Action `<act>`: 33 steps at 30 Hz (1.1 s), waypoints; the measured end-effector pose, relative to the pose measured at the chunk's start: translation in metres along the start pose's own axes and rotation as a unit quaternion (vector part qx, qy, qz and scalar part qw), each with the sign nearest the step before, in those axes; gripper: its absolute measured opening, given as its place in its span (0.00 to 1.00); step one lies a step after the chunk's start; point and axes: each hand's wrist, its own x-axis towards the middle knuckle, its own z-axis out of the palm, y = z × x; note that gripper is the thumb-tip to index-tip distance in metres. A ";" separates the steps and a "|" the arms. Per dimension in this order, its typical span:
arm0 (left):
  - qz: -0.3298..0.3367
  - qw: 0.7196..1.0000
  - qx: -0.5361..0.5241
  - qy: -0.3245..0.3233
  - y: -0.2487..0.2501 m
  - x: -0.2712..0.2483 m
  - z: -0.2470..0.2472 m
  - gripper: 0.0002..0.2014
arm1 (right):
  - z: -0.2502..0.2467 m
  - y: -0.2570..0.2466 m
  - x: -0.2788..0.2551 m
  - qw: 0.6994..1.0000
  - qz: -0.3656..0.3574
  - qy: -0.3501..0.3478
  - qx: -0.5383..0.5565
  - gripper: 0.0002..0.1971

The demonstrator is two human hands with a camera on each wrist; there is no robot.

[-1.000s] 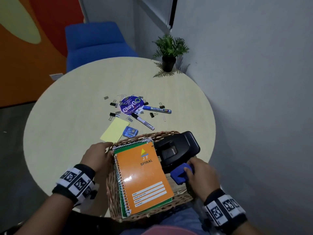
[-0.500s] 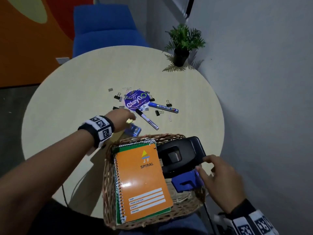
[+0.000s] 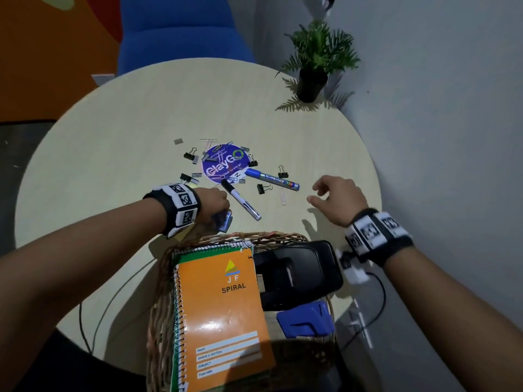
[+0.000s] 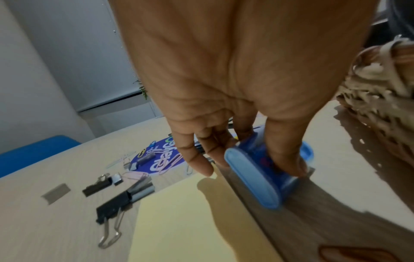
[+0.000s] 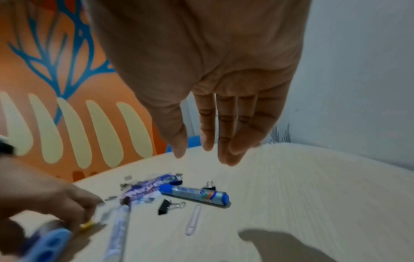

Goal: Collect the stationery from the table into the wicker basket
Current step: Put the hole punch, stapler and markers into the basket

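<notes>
Right now the left hand [image 4: 226, 85] is pinching a small blue plastic case [image 4: 266, 175], thumb on one flat side and fingertips [image 4: 201, 164] curled down over the other, so the case is standing on edge between them. Directly beneath it a yellow pad [image 4: 190, 218] is lying flat on the table [image 3: 113, 131]. Just behind the heel of this hand, toward the person, the wicker basket [image 3: 158, 306] is sitting with its rim [image 4: 380, 74] close by; the coming move looks like a short pull back and over that rim.

The right hand [image 3: 336, 199] is hovering empty, fingers [image 5: 224, 134] loosely apart and pointing down, gripping nothing. Ahead of and inward from its fingertips the blue marker [image 3: 271, 180] is lying flat, its long axis running crosswise to the fingers, so a grasp from above should span its barrel. The white marker [image 3: 243, 203] is lying between the two hands, slanting toward the basket and nearer the left. Binder clips [image 3: 263, 188] and a paper clip [image 5: 193, 219] are scattered round the purple round sticker [image 3: 225, 164]. In the basket an orange notebook [image 3: 223, 312], a black hole punch [image 3: 297, 273] and a blue stapler [image 3: 305, 321] are already lying.
</notes>
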 end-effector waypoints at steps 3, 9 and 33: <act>-0.029 0.993 -0.093 0.065 0.000 -0.019 -0.008 0.17 | 0.017 -0.004 0.056 0.997 -0.004 -0.067 -0.024 0.20; -0.016 0.905 -0.341 0.252 0.040 -0.107 -0.040 0.23 | 0.045 -0.013 0.110 0.986 -0.051 -0.119 -0.109 0.20; 0.261 0.923 -0.054 0.279 0.192 -0.095 0.043 0.08 | -0.090 0.026 -0.179 0.968 -0.076 0.108 0.212 0.05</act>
